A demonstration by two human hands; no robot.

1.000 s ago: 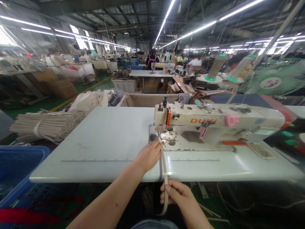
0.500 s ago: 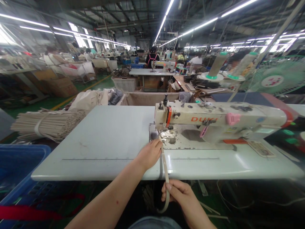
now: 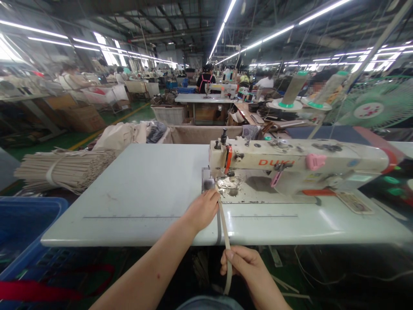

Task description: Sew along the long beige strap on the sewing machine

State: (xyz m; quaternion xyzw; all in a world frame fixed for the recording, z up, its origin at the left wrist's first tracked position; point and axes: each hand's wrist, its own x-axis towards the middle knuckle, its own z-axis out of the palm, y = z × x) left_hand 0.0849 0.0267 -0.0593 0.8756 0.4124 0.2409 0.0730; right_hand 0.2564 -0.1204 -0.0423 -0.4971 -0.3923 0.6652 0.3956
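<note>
- pinching the beige strap (image 3: 225,232) just below the counter (image 3: 138,193) edge: right hand (image 3: 245,266), grip closed on it between thumb and forefinger, likely to keep the run taut and in line for stitching, loose tail dangling past the palm.
- bearing down on the strap's upper end beside the needle plate (image 3: 230,187): left hand (image 3: 202,210), fingers curled in, grip nearly closed with the tips on the strap, seemingly to steer it flat and straight under the presser foot (image 3: 222,177).
- stretched from that foot, across the counter's front edge and down to the right hand: the strap itself, taut and slightly slanted.
- seated on the counter's right half, head over the strap's far end: cream sewing machine (image 3: 300,165).
- stacked off the counter's left end, within easy reach: tied bundle of beige strips (image 3: 64,170), just behind a blue crate (image 3: 22,224).
- raised behind the machine: two thread cones (image 3: 292,90), with a green fan (image 3: 376,105) further right.
- set against half a second ago: right hand a touch lower and further right, tail hanging straighter instead of curling under the wrist; left hand at the same spot by the plate.
</note>
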